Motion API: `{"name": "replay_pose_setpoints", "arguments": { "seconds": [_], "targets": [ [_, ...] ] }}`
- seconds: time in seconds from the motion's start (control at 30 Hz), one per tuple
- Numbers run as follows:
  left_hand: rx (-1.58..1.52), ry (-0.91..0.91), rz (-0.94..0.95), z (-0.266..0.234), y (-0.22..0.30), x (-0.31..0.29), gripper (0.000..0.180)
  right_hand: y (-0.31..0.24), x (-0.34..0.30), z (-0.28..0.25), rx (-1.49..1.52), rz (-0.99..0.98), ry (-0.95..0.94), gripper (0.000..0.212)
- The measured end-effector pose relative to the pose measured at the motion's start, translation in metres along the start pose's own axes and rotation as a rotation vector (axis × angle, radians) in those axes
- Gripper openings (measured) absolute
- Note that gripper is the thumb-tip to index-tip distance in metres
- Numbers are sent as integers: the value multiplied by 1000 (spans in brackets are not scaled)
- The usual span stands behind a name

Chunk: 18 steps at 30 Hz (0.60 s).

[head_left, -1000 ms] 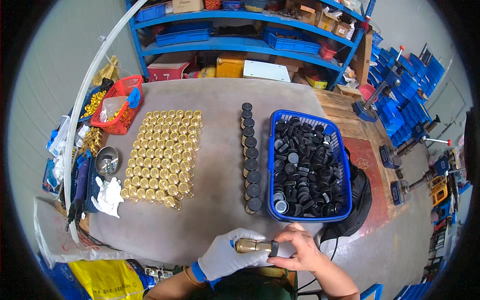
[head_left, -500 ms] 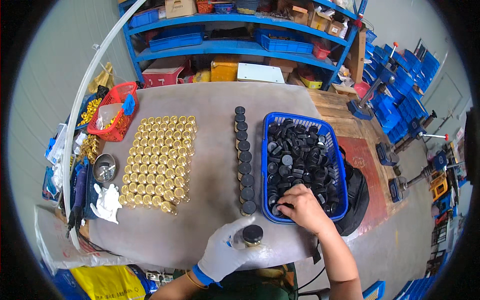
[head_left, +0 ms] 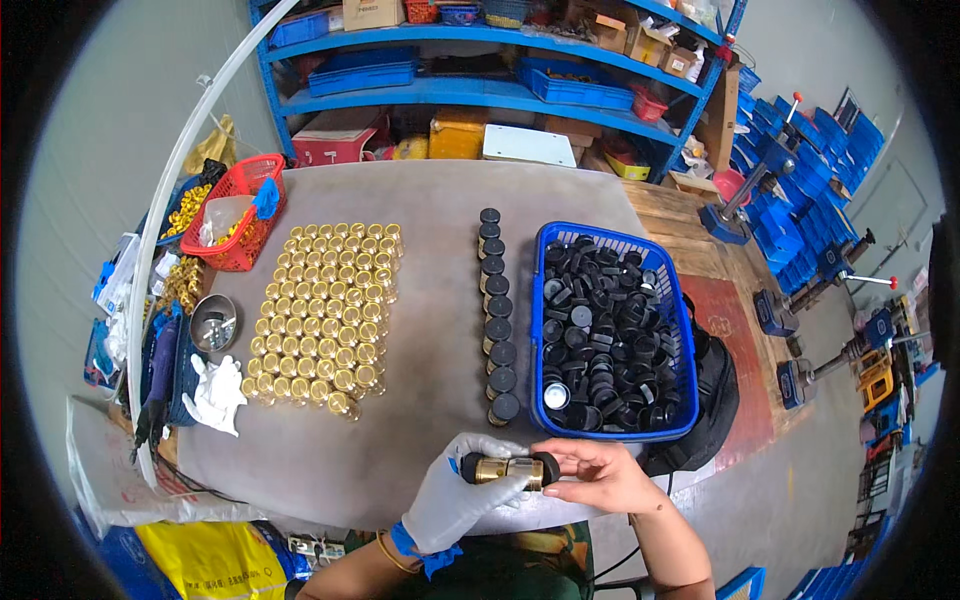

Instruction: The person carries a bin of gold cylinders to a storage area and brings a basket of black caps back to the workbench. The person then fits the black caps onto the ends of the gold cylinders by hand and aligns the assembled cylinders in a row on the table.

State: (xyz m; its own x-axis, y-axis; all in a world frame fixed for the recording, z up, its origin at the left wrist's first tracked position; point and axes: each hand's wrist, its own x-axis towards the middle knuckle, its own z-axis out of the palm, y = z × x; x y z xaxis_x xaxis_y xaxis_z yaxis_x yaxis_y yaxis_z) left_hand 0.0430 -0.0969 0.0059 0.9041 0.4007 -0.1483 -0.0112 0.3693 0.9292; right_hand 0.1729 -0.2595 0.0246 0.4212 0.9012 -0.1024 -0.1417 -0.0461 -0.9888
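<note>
Lying sideways in my gloved left hand is a brass cylindrical fitting with a black cap on its left end. My bare right hand pinches a second black cap against the fitting's right end; how far it sits on cannot be seen. Just beyond my right hand stands a blue plastic basket heaped with loose black caps. Left of the basket, a single row of black-capped fittings runs away from me. Farther left stands a block of gold-topped fittings without black caps.
A metal bowl, white gloves and a red basket line the table's left edge. Blue shelving stands behind. At right, a black bag touches the blue basket, with hand presses on the wooden bench beyond.
My right hand has left the blue basket with a black cap and met my left hand. The fitting, upright on the table before, is now lifted and turned sideways. The view has shifted slightly.
</note>
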Motion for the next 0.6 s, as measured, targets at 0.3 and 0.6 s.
{"name": "replay_pose_setpoints", "arguments": {
  "seconds": [0.3,0.6],
  "targets": [
    [181,53,-18,-1,4,-3,32,-13,-3,6,-791,-312,140,45],
    [234,-4,136,3,8,-2,31,-2,-3,7,-136,76,168,42]
  ]
}}
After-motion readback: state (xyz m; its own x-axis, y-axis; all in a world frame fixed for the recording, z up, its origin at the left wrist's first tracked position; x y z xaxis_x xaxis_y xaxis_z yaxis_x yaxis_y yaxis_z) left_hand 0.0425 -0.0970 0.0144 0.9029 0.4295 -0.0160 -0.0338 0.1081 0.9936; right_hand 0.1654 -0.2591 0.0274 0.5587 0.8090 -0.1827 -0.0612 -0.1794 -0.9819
